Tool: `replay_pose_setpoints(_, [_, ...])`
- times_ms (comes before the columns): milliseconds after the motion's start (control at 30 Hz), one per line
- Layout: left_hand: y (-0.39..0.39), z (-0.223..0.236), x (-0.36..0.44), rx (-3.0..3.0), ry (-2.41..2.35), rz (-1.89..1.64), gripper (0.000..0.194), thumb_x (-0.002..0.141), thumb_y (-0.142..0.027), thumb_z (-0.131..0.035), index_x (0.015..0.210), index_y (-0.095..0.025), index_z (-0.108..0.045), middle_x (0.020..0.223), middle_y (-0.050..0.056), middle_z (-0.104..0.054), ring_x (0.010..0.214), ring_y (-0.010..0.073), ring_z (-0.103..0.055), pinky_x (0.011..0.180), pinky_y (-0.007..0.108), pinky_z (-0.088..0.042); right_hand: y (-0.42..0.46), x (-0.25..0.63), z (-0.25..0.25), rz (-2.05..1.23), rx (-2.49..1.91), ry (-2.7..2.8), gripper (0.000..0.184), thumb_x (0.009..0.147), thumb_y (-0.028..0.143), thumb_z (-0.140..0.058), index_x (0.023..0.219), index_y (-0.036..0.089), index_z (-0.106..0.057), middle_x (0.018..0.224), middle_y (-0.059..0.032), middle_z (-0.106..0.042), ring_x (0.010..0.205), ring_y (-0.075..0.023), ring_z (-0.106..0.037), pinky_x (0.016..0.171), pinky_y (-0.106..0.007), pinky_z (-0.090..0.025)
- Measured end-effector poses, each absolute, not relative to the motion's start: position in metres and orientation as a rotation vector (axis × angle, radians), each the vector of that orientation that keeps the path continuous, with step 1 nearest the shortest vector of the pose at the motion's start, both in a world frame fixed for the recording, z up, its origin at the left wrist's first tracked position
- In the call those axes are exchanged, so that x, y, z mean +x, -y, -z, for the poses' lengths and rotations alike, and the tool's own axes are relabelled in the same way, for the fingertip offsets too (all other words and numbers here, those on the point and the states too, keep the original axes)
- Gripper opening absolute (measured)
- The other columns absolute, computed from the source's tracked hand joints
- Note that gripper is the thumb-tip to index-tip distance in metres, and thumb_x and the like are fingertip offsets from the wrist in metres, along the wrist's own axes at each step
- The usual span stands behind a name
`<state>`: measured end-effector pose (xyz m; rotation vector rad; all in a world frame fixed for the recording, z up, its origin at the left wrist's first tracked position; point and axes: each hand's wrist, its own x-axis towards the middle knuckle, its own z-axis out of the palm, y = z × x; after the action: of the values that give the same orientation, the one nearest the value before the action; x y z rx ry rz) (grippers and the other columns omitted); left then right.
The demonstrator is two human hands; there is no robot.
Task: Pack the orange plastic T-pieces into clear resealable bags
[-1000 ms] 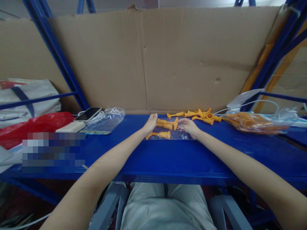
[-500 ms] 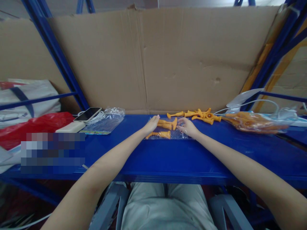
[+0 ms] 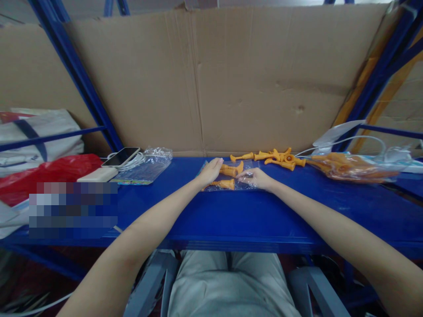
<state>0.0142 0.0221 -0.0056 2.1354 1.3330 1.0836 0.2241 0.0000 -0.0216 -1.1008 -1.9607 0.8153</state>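
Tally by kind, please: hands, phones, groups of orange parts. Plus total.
Hands: 2 (left hand, right hand)
Phones: 1 (dark-screened phone)
Orange part groups: 3 (group between the hands, loose pile, bagged pile)
Total: 6

Over the clear bag (image 3: 242, 186), our left hand (image 3: 209, 173) hides parts of orange pieces (image 3: 230, 171); left of that bag, we see blurry squares (image 3: 73, 210).

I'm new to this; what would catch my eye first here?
Probably the orange parts between the left grip and right grip, on the blue shelf. Next, the red plastic at far left, and the tall cardboard along the back.
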Motion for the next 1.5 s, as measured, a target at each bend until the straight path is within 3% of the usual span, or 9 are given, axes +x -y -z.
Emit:
replay_pose_setpoints(267, [-0.020, 0.004, 0.015, 2.182, -1.288, -1.134, 0.039, 0.094, -0.036, -0.028, 0.090, -0.019, -0.063, 0.101, 0.006, -0.068, 0.101, 0.0205, -0.060, 0.092, 0.032, -0.043, 0.000, 0.222, 0.024, -0.844, -1.120, 1.911, 0.018, 0.070, 0.015, -0.064, 0.085, 0.013, -0.075, 0.093, -0.0096, -0.074, 0.090, -0.0242, -0.068, 0.090, -0.039, -0.049])
replay_pose_setpoints(600, [-0.013, 0.000, 0.016, 2.303, -1.254, -1.020, 0.050, 0.094, -0.042, -0.024, 0.078, -0.017, -0.064, 0.062, 0.002, -0.062, 0.070, 0.0177, -0.061, 0.070, 0.027, -0.046, -0.001, 0.226, 0.022, -1.022, -1.065, 1.937, 0.026, 0.066, 0.022, -0.071, 0.091, 0.017, -0.076, 0.103, -0.0056, -0.072, 0.102, -0.0250, -0.065, 0.099, -0.041, -0.043])
replay_pose_setpoints(867, [-0.015, 0.002, 0.019, 2.298, -1.245, -0.924, 0.052, 0.093, -0.044, -0.026, 0.068, -0.019, -0.064, 0.056, 0.002, -0.059, 0.078, 0.0192, -0.063, 0.071, 0.026, -0.046, 0.001, 0.224, 0.021, -0.988, -1.040, 2.025, 0.027, 0.066, 0.025, -0.072, 0.093, 0.021, -0.076, 0.109, -0.0038, -0.070, 0.110, -0.0252, -0.061, 0.102, -0.041, -0.040])
replay_pose_setpoints(1033, [-0.019, 0.003, 0.017, 2.283, -1.201, -0.896, 0.052, 0.092, -0.045, -0.025, 0.067, -0.018, -0.062, 0.053, 0.001, -0.057, 0.074, 0.0184, -0.062, 0.070, 0.026, -0.045, 0.002, 0.227, 0.020, -1.005, -0.975, 2.122, 0.022, 0.067, 0.033, -0.072, 0.085, 0.020, -0.077, 0.124, -0.0064, -0.063, 0.117, -0.0255, -0.057, 0.102, -0.037, -0.039])
replay_pose_setpoints(1233, [-0.026, 0.005, 0.013, 2.275, -1.215, -0.860, 0.056, 0.092, -0.050, -0.023, 0.069, -0.018, -0.064, 0.046, -0.001, -0.050, 0.060, 0.0173, -0.056, 0.063, 0.026, -0.043, 0.005, 0.224, 0.016, -0.984, -0.959, 2.169, 0.023, 0.068, 0.033, -0.073, 0.087, 0.021, -0.077, 0.124, -0.0062, -0.063, 0.120, -0.0237, -0.054, 0.103, -0.035, -0.038])
replay_pose_setpoints(1333, [-0.029, 0.007, 0.010, 2.255, -1.219, -0.846, 0.058, 0.091, -0.053, -0.023, 0.071, -0.018, -0.065, 0.044, -0.002, -0.047, 0.055, 0.0168, -0.053, 0.061, 0.027, -0.042, 0.002, 0.224, 0.013, -0.961, -0.995, 2.146, 0.019, 0.068, 0.025, -0.071, 0.085, 0.021, -0.076, 0.113, -0.0049, -0.069, 0.109, -0.0210, -0.061, 0.098, -0.034, -0.043])
replay_pose_setpoints(1400, [-0.029, 0.008, 0.009, 2.245, -1.221, -0.850, 0.058, 0.090, -0.055, -0.024, 0.069, -0.019, -0.065, 0.045, -0.001, -0.048, 0.057, 0.0173, -0.055, 0.062, 0.027, -0.043, -0.002, 0.230, 0.009, -0.931, -1.088, 2.070, 0.016, 0.069, 0.019, -0.065, 0.080, 0.020, -0.076, 0.098, -0.0039, -0.073, 0.086, -0.0175, -0.067, 0.086, -0.033, -0.050])
replay_pose_setpoints(1500, [-0.029, 0.009, 0.008, 2.227, -1.211, -0.870, 0.058, 0.090, -0.056, -0.026, 0.066, -0.020, -0.065, 0.048, 0.001, -0.053, 0.064, 0.0188, -0.059, 0.066, 0.028, -0.045, -0.009, 0.252, -0.001, -0.680, -1.283, 1.936, 0.020, 0.070, 0.013, -0.054, 0.064, 0.019, -0.072, 0.071, -0.0019, -0.071, 0.059, -0.0141, -0.062, 0.072, -0.031, -0.053])
